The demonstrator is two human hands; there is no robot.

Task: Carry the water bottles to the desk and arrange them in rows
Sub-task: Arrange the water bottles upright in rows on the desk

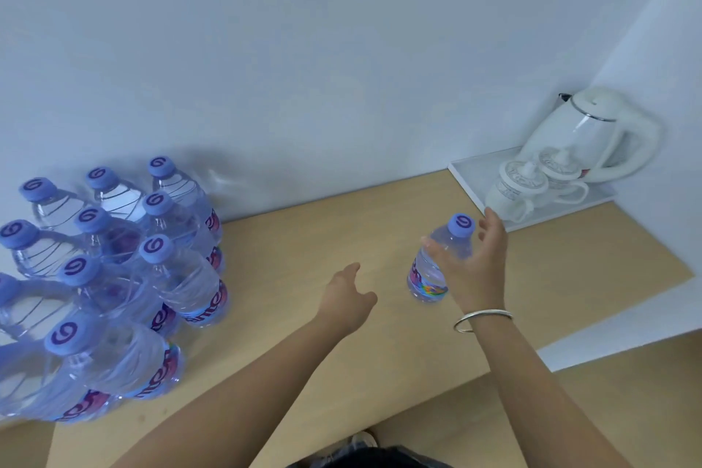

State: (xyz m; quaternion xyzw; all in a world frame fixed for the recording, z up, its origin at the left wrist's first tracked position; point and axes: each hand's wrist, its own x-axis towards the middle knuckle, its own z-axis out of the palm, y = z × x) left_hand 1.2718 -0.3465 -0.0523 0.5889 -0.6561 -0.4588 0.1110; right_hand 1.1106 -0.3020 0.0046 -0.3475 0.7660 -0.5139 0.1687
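The desk [304, 239] is a pale wooden top set against a white wall [304, 49]; on its left side stands the cluster of water bottles [114, 270], packed close in rows, all upright with their blue caps up, though the wide lens makes them lean outward; each is clear plastic with ribbed shoulders, a purple swirl on the cap and a pink-and-blue label low on the body. At the far right corner sits a white tray [471, 179] carrying a white kettle [592, 137] and two white lidded cups [532, 186], which touch one another just in front of the kettle. Well apart from the cluster, near the tray, a single bottle [437, 270] stands on the desk, long axis vertical, cap toward the ceiling, its label showing a rainbow patch at the base. The right hand [475, 266] is around this bottle's upper body, its fingers [490, 228] spread wide and only loosely curved beside the cap; whether they actually press the plastic I cannot tell; a silver bangle [482, 319] circles that wrist. The left hand [345, 300] hovers over bare desk between cluster and single bottle, fingers relaxed, holding nothing.
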